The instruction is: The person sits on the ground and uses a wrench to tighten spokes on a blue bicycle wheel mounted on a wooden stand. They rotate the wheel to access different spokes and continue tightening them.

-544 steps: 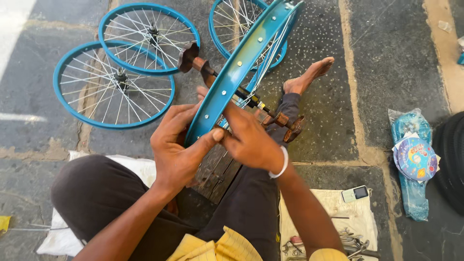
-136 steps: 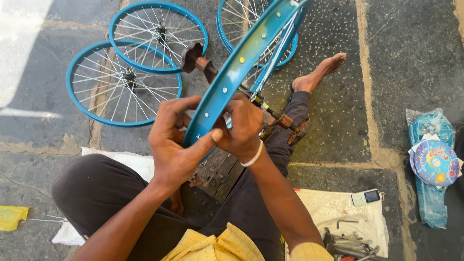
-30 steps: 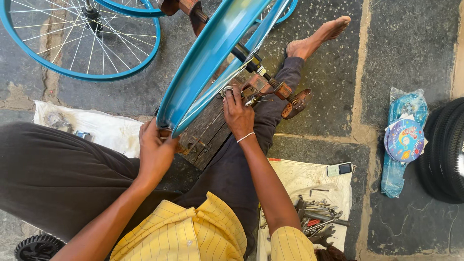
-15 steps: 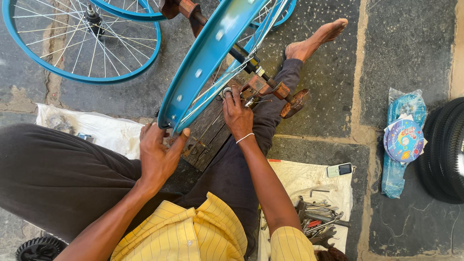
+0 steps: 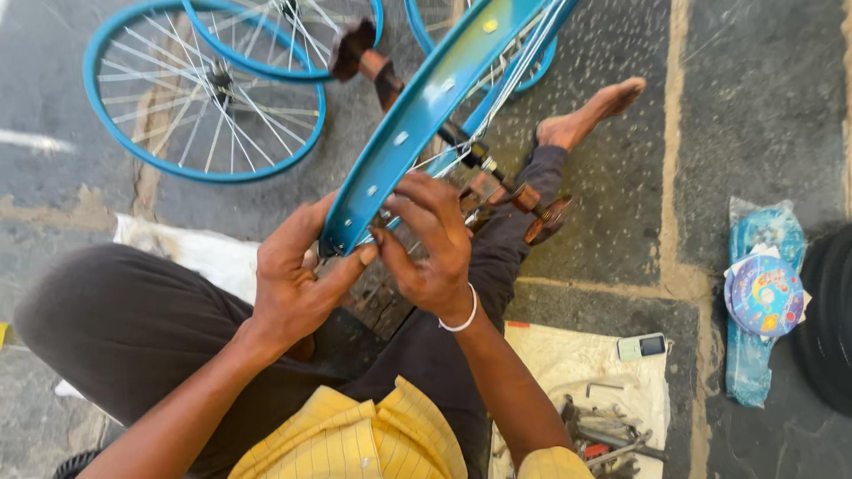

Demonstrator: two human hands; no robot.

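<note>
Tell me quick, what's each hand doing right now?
Left hand: closed on the blue wheel rim.
Right hand: fingers curled at the rim's lower edge; grip unclear.

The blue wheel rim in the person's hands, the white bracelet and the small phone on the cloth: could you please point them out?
blue wheel rim [image 5: 417,111], head view, on its outer band.
white bracelet [image 5: 463,319], head view, at the right wrist.
small phone [image 5: 641,346], head view, on its body.

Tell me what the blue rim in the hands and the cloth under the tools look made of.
Blue rim: likely painted metal, glossy sheen with punched spoke holes. Cloth: looks like woven fabric, off-white, matte and creased; the exact fibre cannot be told.
</note>
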